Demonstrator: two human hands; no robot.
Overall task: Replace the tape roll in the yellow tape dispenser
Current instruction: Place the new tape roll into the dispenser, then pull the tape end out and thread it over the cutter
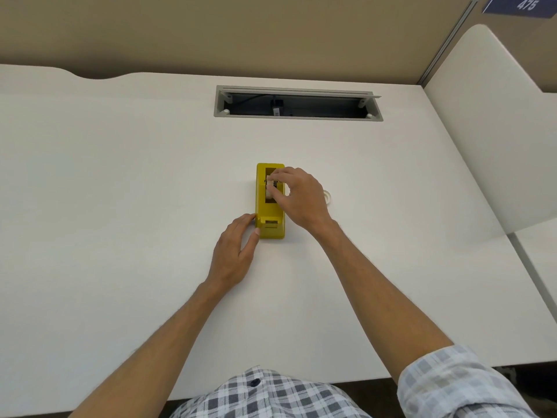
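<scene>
Two hands work at a yellow plastic tape dispenser (270, 203) on a white counter (120, 176).

Left hand (235, 254) rests against the dispenser's near left corner, fingers straight, thumb touching its side. Right hand (297, 196) pinches a small white tape roll (269, 188) inside the dispenser's open top slot. Just right of that hand, a clear tape roll (328, 197) lies flat on the counter, partly hidden.

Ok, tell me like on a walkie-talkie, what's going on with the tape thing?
Left hand steadies yellow dispenser. Right hand pinches roll in its slot. Another roll beside. Nothing blocking.
</scene>
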